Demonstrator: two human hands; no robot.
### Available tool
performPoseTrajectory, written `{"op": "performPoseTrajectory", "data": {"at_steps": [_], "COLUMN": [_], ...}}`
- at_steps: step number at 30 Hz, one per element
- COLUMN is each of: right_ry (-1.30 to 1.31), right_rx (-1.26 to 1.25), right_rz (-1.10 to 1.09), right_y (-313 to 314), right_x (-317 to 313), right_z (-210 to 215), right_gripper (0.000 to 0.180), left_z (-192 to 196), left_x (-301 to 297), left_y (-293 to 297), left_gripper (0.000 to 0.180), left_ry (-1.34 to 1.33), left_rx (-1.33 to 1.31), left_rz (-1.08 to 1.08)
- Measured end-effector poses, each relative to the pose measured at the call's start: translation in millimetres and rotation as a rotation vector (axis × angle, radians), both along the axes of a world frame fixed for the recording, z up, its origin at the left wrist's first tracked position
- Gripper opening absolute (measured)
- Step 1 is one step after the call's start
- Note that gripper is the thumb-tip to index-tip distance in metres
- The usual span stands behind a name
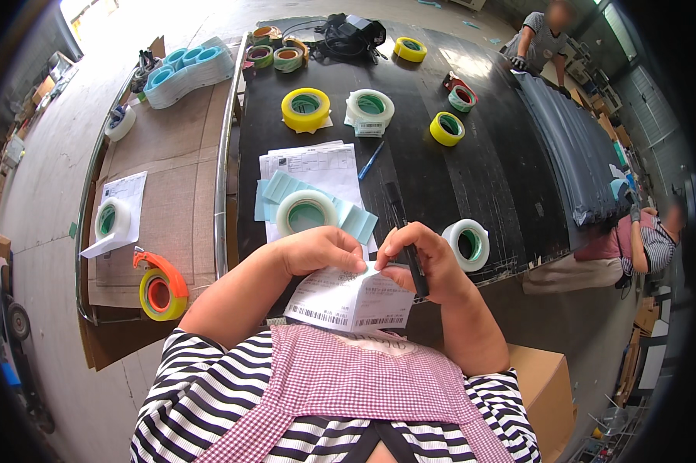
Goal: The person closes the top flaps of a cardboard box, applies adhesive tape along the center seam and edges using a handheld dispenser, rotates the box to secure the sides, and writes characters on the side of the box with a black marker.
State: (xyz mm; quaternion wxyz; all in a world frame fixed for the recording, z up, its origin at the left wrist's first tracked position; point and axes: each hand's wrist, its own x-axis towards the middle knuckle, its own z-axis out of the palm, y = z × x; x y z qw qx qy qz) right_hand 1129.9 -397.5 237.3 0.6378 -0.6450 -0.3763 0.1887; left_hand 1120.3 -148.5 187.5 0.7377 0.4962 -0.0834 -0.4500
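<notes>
In front of my chest is a white sheet of printed barcode labels [352, 302], creased down its middle. My left hand [326, 250] is closed in a pinch on its upper edge. My right hand [426, 258] pinches the same edge close by, with a black marker [399, 207] lodged among its fingers, slanting up and left. Just beyond my left hand, a roll of clear tape [307, 207] rests on pale blue strips [355, 223] and printed papers [321, 160]. Another clear tape roll [477, 245] lies to the right of my right hand.
Yellow tape rolls [292, 108], a blue pen [371, 160] and a red tape dispenser [453, 80] lie on the black table [502, 154]. An orange dispenser [175, 276] sits on cardboard at left. Two people work at right near grey plastic sheeting [572, 147].
</notes>
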Motion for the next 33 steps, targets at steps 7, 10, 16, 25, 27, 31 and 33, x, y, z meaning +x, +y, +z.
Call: {"op": "performPoseTrajectory", "data": {"at_steps": [7,10,16,25,27,31,33], "right_ry": [-0.106,-0.237,-0.119,-0.232,-0.282,-0.573,-0.718], "right_rx": [0.14,0.202,0.472,0.308,0.269,0.079,-0.013], "right_rz": [-0.082,-0.238,-0.613,-0.942,-1.019,-1.041,-0.895], "right_y": [-4.8,-32.7,-118.4,-152.2,-144.6,-95.3,-64.2], "right_x": [-1.7,3.1,-4.5,-31.2,-33.1,-25.7,-16.6], "right_z": [-0.1,0.1,-3.1,7.3,6.2,-18.4,-30.2], "right_gripper": [0.032,0.032,0.036,0.038,0.041,0.059,0.058], "left_z": [-20.2,-25.1,-35.4,-51.6,-55.9,-61.4,-77.9], "left_x": [4.3,6.7,7.4,-6.3,-6.7,-14.0,-15.5], "left_y": [2.6,17.8,33.6,-22.0,-25.3,-17.6,-20.4], "left_gripper": [0.016,0.017,0.02,0.027,0.024,0.021,0.018], "left_ry": [-0.034,-0.095,-0.231,-0.74,-0.788,-0.892,-0.905], "left_rx": [0.185,0.388,0.755,1.135,1.15,1.151,1.126], "left_rz": [0.133,0.254,0.43,0.475,0.471,0.528,0.63]}}
